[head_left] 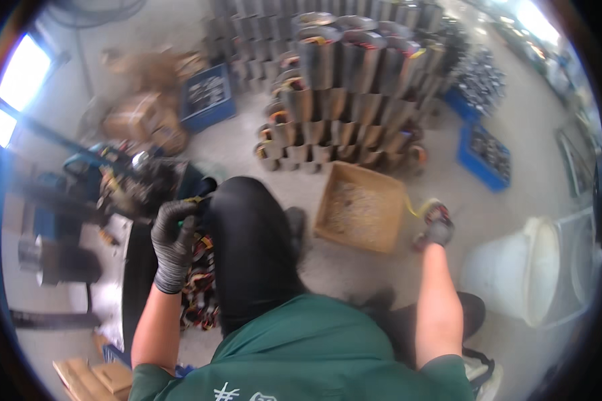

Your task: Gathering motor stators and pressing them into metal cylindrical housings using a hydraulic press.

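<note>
My left hand (pixel 172 246), in a grey knitted glove, is raised beside my left knee. Its fingers are curled closed around something small, of which only a yellow-green bit shows by the fingertips. Close to those fingertips is a dark rounded knob (pixel 209 185). My right hand (pixel 439 230), also gloved, reaches out to the right of a tan square bin (pixel 321 212) holding small pale pieces. Its fingers are blurred but look closed on a small dark red part, from which a yellow wire (pixel 411 206) curves toward the bin's rim.
Stacked metal cylinders (pixel 318 63), some with coloured wires inside, stand ahead. Blue crates (pixel 229 110) (pixel 491 180) of metal parts flank them. A white bucket (pixel 508 267) lies at right. Beside my left leg is a heap of wired parts (pixel 197 294); machinery (pixel 67 260) stands left.
</note>
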`<move>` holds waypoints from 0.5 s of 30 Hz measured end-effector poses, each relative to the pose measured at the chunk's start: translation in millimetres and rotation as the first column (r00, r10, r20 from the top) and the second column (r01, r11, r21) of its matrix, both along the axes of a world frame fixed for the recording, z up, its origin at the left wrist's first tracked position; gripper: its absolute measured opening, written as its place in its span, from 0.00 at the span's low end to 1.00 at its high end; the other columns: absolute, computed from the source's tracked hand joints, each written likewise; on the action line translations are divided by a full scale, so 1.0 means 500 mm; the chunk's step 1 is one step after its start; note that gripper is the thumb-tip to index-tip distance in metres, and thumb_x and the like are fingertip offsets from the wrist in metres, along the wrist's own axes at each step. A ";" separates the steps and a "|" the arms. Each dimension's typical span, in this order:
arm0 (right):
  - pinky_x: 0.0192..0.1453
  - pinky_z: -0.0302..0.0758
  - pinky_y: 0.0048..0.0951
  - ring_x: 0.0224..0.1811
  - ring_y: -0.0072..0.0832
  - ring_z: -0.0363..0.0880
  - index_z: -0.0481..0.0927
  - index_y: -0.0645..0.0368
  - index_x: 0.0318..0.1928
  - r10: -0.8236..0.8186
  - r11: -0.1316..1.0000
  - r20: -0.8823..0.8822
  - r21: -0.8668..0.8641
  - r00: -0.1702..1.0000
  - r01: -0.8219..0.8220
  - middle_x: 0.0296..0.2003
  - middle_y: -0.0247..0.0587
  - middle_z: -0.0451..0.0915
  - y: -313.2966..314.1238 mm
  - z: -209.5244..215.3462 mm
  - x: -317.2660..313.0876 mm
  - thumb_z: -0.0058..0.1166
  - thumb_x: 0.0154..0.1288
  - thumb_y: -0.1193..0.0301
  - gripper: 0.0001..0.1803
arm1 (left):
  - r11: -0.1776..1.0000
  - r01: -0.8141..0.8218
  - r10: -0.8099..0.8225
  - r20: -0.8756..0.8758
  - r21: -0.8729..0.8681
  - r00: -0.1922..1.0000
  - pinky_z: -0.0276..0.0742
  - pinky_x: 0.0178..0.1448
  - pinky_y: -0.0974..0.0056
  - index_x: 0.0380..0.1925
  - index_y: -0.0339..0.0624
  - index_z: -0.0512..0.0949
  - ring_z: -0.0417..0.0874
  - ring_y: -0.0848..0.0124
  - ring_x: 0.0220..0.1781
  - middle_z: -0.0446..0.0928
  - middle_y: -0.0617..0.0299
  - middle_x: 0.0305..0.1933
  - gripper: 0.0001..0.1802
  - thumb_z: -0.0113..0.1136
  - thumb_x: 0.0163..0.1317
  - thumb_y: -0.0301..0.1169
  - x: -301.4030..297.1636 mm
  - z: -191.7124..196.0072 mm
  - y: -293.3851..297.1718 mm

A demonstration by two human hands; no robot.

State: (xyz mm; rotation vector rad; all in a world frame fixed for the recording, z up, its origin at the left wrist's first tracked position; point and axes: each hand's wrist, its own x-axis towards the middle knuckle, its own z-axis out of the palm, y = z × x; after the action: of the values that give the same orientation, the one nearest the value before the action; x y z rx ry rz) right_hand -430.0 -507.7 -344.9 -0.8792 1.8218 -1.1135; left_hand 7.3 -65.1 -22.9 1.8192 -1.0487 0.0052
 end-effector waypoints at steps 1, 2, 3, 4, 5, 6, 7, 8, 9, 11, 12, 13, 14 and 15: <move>0.38 0.76 0.34 0.32 0.28 0.78 0.82 0.59 0.48 0.010 0.998 0.052 -0.054 0.999 -0.007 0.35 0.36 0.83 -0.001 0.053 0.020 0.53 0.73 0.57 0.18 | 0.996 0.093 -0.093 -0.023 -0.004 0.995 0.74 0.55 0.65 0.44 0.36 0.80 0.80 0.68 0.47 0.79 0.57 0.46 0.10 0.60 0.65 0.28 -0.011 0.035 -0.063; 0.36 0.76 0.32 0.31 0.26 0.77 0.82 0.59 0.46 0.025 0.994 0.097 -0.110 0.995 -0.014 0.33 0.35 0.81 -0.002 0.104 0.025 0.53 0.74 0.57 0.18 | 0.982 0.186 -0.187 -0.047 -0.010 0.981 0.73 0.55 0.65 0.45 0.36 0.79 0.78 0.70 0.47 0.78 0.59 0.45 0.10 0.59 0.66 0.29 -0.035 0.063 -0.131; 0.44 0.76 0.35 0.37 0.31 0.78 0.80 0.59 0.49 0.053 0.991 0.322 -0.131 0.945 -0.011 0.38 0.37 0.82 -0.016 0.145 0.007 0.48 0.73 0.60 0.17 | 0.948 0.307 -0.311 -0.047 -0.078 0.949 0.74 0.55 0.65 0.46 0.35 0.79 0.79 0.70 0.48 0.78 0.59 0.46 0.11 0.59 0.66 0.28 -0.071 0.089 -0.205; 0.52 0.77 0.39 0.44 0.35 0.80 0.79 0.58 0.52 0.099 0.987 0.532 -0.157 0.841 -0.017 0.44 0.39 0.82 -0.023 0.176 -0.005 0.43 0.71 0.64 0.17 | 0.900 0.413 -0.421 -0.034 -0.140 0.906 0.74 0.55 0.65 0.46 0.35 0.79 0.79 0.71 0.48 0.78 0.59 0.46 0.11 0.58 0.67 0.28 -0.114 0.107 -0.272; 0.56 0.76 0.39 0.49 0.36 0.79 0.78 0.58 0.53 0.200 0.977 0.612 -0.182 0.765 -0.110 0.48 0.39 0.81 -0.008 0.204 -0.002 0.39 0.72 0.65 0.18 | 0.865 0.490 -0.501 -0.152 -0.109 0.852 0.75 0.56 0.65 0.47 0.36 0.79 0.79 0.71 0.48 0.78 0.59 0.46 0.11 0.58 0.67 0.27 -0.150 0.107 -0.325; 0.59 0.75 0.38 0.55 0.36 0.78 0.76 0.59 0.55 0.295 0.955 0.680 -0.216 0.671 -0.202 0.52 0.40 0.80 0.018 0.241 0.003 0.36 0.73 0.66 0.19 | 0.821 0.565 -0.565 -0.270 -0.086 0.780 0.75 0.56 0.64 0.48 0.36 0.79 0.79 0.71 0.49 0.78 0.59 0.47 0.11 0.59 0.66 0.26 -0.186 0.098 -0.375; 0.59 0.75 0.38 0.55 0.36 0.78 0.76 0.59 0.55 0.297 0.955 0.678 -0.225 0.673 -0.195 0.52 0.40 0.80 0.055 0.284 0.017 0.36 0.73 0.66 0.19 | 0.775 0.632 -0.599 -0.343 -0.017 0.724 0.76 0.57 0.65 0.49 0.37 0.79 0.79 0.71 0.49 0.79 0.58 0.47 0.12 0.58 0.66 0.25 -0.221 0.088 -0.416; 0.57 0.76 0.35 0.53 0.34 0.78 0.75 0.59 0.57 0.437 0.898 0.498 -0.285 0.749 -0.334 0.51 0.39 0.80 0.105 0.335 0.029 0.37 0.74 0.66 0.19 | 0.715 0.697 -0.620 -0.418 0.045 0.663 0.76 0.57 0.65 0.51 0.38 0.79 0.80 0.71 0.49 0.79 0.58 0.47 0.13 0.58 0.66 0.24 -0.253 0.069 -0.455; 0.54 0.76 0.32 0.51 0.31 0.79 0.74 0.59 0.60 0.566 0.819 0.296 -0.307 0.770 -0.484 0.50 0.38 0.79 0.153 0.380 0.048 0.37 0.76 0.65 0.20 | 0.657 0.752 -0.675 -0.407 0.050 0.616 0.77 0.56 0.64 0.52 0.39 0.79 0.80 0.71 0.48 0.79 0.57 0.47 0.15 0.59 0.66 0.24 -0.277 0.018 -0.489; 0.48 0.78 0.27 0.44 0.23 0.78 0.70 0.57 0.66 0.551 0.821 0.580 -0.247 0.600 -0.515 0.44 0.34 0.79 0.184 0.374 0.053 0.39 0.78 0.63 0.22 | 0.566 0.819 -0.727 -0.413 0.090 0.548 0.78 0.55 0.63 0.55 0.39 0.78 0.81 0.69 0.46 0.78 0.55 0.48 0.18 0.59 0.64 0.23 -0.318 -0.068 -0.524; 0.48 0.78 0.27 0.44 0.23 0.78 0.70 0.57 0.66 0.548 0.823 0.578 -0.245 0.605 -0.512 0.44 0.34 0.79 0.198 0.354 0.049 0.39 0.78 0.63 0.22 | 0.537 0.834 -0.727 -0.433 0.125 0.533 0.79 0.54 0.63 0.56 0.39 0.78 0.82 0.68 0.46 0.78 0.54 0.48 0.19 0.60 0.63 0.23 -0.339 -0.101 -0.526; 0.46 0.79 0.27 0.42 0.23 0.79 0.73 0.55 0.61 0.626 0.776 0.453 -0.285 0.635 -0.562 0.42 0.32 0.79 0.215 0.334 0.049 0.44 0.77 0.62 0.19 | 0.544 0.832 -0.723 -0.446 0.103 0.528 0.80 0.52 0.61 0.56 0.40 0.78 0.83 0.67 0.44 0.77 0.53 0.49 0.21 0.60 0.62 0.23 -0.359 -0.150 -0.522; 0.43 0.79 0.28 0.40 0.22 0.79 0.75 0.54 0.56 0.685 0.728 0.324 -0.308 0.652 -0.612 0.39 0.30 0.79 0.227 0.313 0.047 0.48 0.75 0.60 0.16 | 0.550 0.828 -0.722 -0.435 0.111 0.538 0.80 0.52 0.62 0.55 0.41 0.79 0.83 0.67 0.44 0.76 0.54 0.48 0.20 0.61 0.61 0.22 -0.376 -0.153 -0.507; 0.43 0.79 0.28 0.40 0.22 0.79 0.75 0.54 0.56 0.680 0.733 0.331 -0.297 0.654 -0.612 0.39 0.30 0.79 0.226 0.292 0.049 0.48 0.75 0.60 0.16 | 0.521 0.851 -0.716 -0.506 0.071 0.481 0.79 0.52 0.62 0.55 0.41 0.79 0.82 0.67 0.45 0.75 0.54 0.48 0.20 0.61 0.61 0.23 -0.387 -0.155 -0.502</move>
State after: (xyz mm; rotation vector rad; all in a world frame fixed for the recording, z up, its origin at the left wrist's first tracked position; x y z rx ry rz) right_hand -405.7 -394.8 -198.8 -1.1598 0.9263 -0.8796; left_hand -186.0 -316.3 -100.4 1.3043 -1.5441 -1.1590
